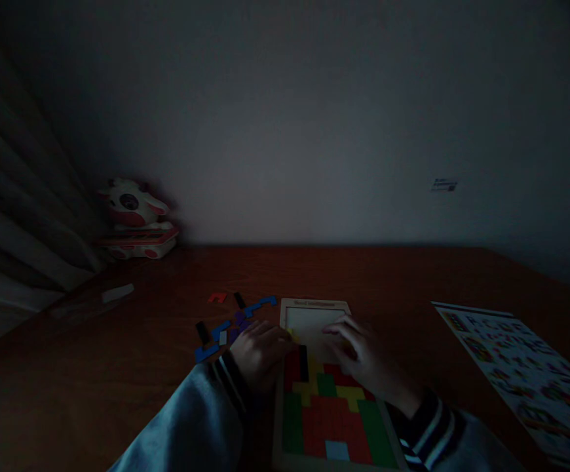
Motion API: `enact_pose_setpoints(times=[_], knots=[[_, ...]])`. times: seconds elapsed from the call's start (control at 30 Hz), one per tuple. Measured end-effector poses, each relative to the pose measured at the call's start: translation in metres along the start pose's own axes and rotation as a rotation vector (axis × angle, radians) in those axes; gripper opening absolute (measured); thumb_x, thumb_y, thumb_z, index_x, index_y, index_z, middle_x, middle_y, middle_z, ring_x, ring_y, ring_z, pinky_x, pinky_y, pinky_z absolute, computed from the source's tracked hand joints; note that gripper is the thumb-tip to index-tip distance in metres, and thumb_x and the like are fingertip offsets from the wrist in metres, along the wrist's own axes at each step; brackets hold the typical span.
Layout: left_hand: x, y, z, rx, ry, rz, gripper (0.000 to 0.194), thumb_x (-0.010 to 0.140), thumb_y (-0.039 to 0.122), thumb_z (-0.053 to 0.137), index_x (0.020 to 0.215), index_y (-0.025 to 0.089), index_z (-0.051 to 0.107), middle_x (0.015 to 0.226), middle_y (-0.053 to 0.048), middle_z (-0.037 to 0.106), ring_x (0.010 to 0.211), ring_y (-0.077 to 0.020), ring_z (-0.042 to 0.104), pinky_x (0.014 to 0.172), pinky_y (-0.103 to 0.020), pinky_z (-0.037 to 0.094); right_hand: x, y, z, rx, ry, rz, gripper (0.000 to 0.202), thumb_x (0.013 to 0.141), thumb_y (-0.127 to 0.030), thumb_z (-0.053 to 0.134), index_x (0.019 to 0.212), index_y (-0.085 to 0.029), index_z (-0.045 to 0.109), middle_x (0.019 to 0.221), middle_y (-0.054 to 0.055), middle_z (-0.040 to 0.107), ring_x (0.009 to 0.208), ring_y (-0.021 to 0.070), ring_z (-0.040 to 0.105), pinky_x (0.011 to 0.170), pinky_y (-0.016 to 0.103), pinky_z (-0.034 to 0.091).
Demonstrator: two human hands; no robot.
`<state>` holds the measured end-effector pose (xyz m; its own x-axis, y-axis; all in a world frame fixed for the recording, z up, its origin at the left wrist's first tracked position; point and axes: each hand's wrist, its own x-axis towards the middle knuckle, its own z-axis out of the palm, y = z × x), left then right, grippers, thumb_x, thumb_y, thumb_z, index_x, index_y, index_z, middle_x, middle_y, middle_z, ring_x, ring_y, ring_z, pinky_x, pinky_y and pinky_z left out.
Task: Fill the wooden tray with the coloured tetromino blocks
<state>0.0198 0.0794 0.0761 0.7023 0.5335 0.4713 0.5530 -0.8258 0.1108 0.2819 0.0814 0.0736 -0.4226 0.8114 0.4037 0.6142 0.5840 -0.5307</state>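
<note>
A wooden puzzle tray [278, 419] lies in front of me, its lower part filled with red, green, yellow, black and white flat pieces. Its upper part shows bare light wood. My left hand [262, 351] rests over the tray's left edge, fingers together, with the fingertips on a small yellow puzzle piece [293, 334]. Over the right side of the tray hovers my right hand [363, 360], thumb and fingers apart. Some yellow shows behind its fingers, partly hidden. A black piece [304, 364] stands lengthwise beside a red piece [292, 368] within the tray.
Loose blue [207, 353], purple, black and white pieces lie left of the tray, with a red piece [217, 297] behind them. A printed sheet [515, 367] is on the right. At the back left sits a cow-shaped toy [135, 219], near a white slip [118, 293]. The room is dim.
</note>
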Motion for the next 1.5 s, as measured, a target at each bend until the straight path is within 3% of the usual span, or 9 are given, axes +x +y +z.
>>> enact_pose_setpoints(times=[0.13,0.2,0.4,0.73,0.83,1.0,1.2,1.4,1.5], knots=[[-0.011,-0.022,-0.022,0.228,-0.025,-0.337,0.025,0.085,0.019,0.045,0.097,0.016,0.067,0.101,-0.013,0.069,0.09,-0.0282,0.063,0.077,-0.045,0.052,0.001,0.001,0.0,0.016,0.054,0.021,0.019,0.092,-0.033,0.052,0.107,-0.026,0.063,0.1,0.004,0.063,0.096,0.0216,0.06,0.086,0.038,0.047],[-0.02,-0.031,-0.03,0.273,-0.053,-0.416,0.022,0.085,0.022,0.049,0.095,0.018,0.068,0.1,-0.011,0.07,0.088,-0.0276,0.064,0.077,-0.045,0.053,0.001,0.003,0.0,0.02,0.072,0.03,0.02,0.093,-0.034,0.05,0.107,-0.027,0.062,0.1,0.005,0.063,0.096,0.0215,0.06,0.086,0.038,0.047],[-0.038,-0.042,-0.034,0.151,-0.189,-0.32,0.026,0.081,0.028,0.058,0.104,0.026,0.068,0.109,-0.005,0.07,0.098,-0.0257,0.065,0.085,-0.042,0.052,0.001,0.006,-0.001,0.03,0.099,0.045,0.022,0.094,-0.034,0.047,0.108,-0.026,0.061,0.101,0.006,0.063,0.095,0.0216,0.059,0.083,0.037,0.048],[-0.038,-0.047,-0.024,0.151,-0.191,-0.352,0.026,0.087,0.039,0.055,0.101,0.026,0.072,0.115,-0.005,0.068,0.103,-0.0251,0.064,0.087,-0.041,0.053,0.003,0.011,0.001,0.102,0.275,0.129,0.02,0.093,-0.035,0.047,0.099,-0.022,0.061,0.091,0.005,0.061,0.081,0.0201,0.059,0.074,0.034,0.049],[-0.034,-0.045,-0.025,0.153,-0.213,-0.352,0.024,0.087,0.035,0.054,0.099,0.026,0.073,0.113,-0.005,0.07,0.1,-0.027,0.066,0.084,-0.044,0.054,0.005,0.012,0.002,0.167,0.308,0.168,0.021,0.092,-0.037,0.047,0.096,-0.021,0.06,0.087,0.005,0.061,0.078,0.0191,0.058,0.071,0.032,0.049],[-0.034,-0.046,-0.022,0.19,-0.19,-0.337,0.021,0.079,0.027,0.059,0.094,0.025,0.074,0.105,-0.005,0.073,0.094,-0.0269,0.069,0.08,-0.042,0.056,0.006,0.012,0.002,0.29,0.355,0.284,0.028,0.09,-0.047,0.048,0.093,-0.021,0.06,0.085,0.006,0.064,0.076,0.0191,0.06,0.065,0.03,0.05],[-0.034,-0.044,-0.021,0.161,-0.193,-0.341,0.033,0.073,0.021,0.056,0.102,0.023,0.071,0.107,-0.007,0.072,0.095,-0.0282,0.068,0.081,-0.046,0.055,0.006,0.01,0.001,0.328,0.332,0.334,0.034,0.088,-0.052,0.048,0.092,-0.021,0.061,0.084,0.006,0.065,0.076,0.0201,0.062,0.064,0.031,0.05],[-0.028,-0.036,-0.025,0.211,-0.142,-0.317,0.027,0.076,0.019,0.056,0.097,0.023,0.071,0.105,-0.007,0.072,0.094,-0.0274,0.066,0.08,-0.045,0.054,0.005,0.008,0.001,0.341,0.319,0.335,0.033,0.087,-0.052,0.049,0.092,-0.021,0.061,0.085,0.006,0.065,0.078,0.0208,0.061,0.068,0.032,0.05],[-0.022,-0.026,-0.03,0.123,-0.104,-0.239,0.023,0.079,0.021,0.057,0.098,0.023,0.07,0.103,-0.007,0.071,0.094,-0.0258,0.065,0.082,-0.043,0.052,0.005,0.009,0.0,0.338,0.3,0.332,0.032,0.089,-0.049,0.049,0.095,-0.021,0.06,0.086,0.006,0.064,0.078,0.0206,0.061,0.069,0.033,0.049]])
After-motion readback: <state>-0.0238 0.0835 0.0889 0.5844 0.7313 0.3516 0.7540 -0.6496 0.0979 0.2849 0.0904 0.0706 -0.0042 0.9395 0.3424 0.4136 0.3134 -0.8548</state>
